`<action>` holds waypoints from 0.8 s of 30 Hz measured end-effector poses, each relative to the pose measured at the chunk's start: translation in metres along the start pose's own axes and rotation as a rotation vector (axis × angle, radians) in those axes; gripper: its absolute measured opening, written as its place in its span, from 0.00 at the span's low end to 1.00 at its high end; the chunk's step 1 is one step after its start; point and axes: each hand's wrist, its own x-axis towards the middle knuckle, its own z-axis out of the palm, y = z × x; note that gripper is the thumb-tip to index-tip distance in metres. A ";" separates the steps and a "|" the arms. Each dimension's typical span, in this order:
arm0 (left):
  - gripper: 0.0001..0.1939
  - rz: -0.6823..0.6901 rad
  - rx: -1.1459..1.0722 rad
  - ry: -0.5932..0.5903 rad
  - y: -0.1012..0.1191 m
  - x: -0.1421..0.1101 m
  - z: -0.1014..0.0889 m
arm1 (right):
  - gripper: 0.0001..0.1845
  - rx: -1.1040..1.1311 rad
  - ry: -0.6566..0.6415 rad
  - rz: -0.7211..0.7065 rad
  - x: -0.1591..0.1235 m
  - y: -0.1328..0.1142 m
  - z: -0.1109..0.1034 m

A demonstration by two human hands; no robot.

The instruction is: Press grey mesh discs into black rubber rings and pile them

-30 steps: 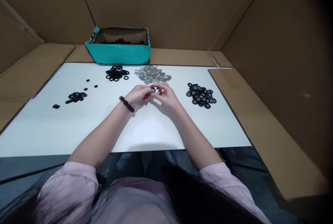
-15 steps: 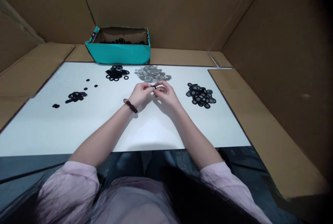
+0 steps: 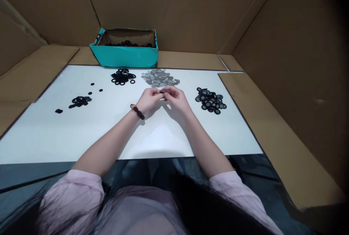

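My left hand (image 3: 149, 98) and my right hand (image 3: 176, 98) meet over the white table, fingertips pinched together on a small black ring (image 3: 163, 94). Fingers cover most of the ring, so I cannot tell whether a disc sits inside it. Just beyond my hands lies a heap of grey discs (image 3: 160, 77). To its left is a pile of loose black rings (image 3: 122, 77). On the right rests a pile of black rings with grey centres (image 3: 211, 100).
A teal box (image 3: 125, 56) holding more black rings stands at the back. Farther left on the white table (image 3: 81, 133) lies a small black pile (image 3: 79, 101), with several single black pieces around it. Cardboard walls (image 3: 185, 13) rise at the back and sides.
My right fingers have closed in over the ring, which shows less than before. Both hands have shifted very slightly to the right; the piles look the same.
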 end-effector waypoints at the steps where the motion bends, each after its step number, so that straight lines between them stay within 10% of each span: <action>1: 0.07 0.002 0.015 -0.033 0.001 0.000 0.000 | 0.08 -0.001 -0.016 0.005 0.000 -0.001 -0.001; 17: 0.07 -0.016 0.079 0.017 -0.003 0.001 -0.005 | 0.06 -0.042 0.083 0.114 -0.004 0.001 0.005; 24: 0.06 0.026 0.151 -0.084 -0.002 -0.003 -0.003 | 0.10 -0.172 -0.085 0.018 -0.003 -0.004 -0.005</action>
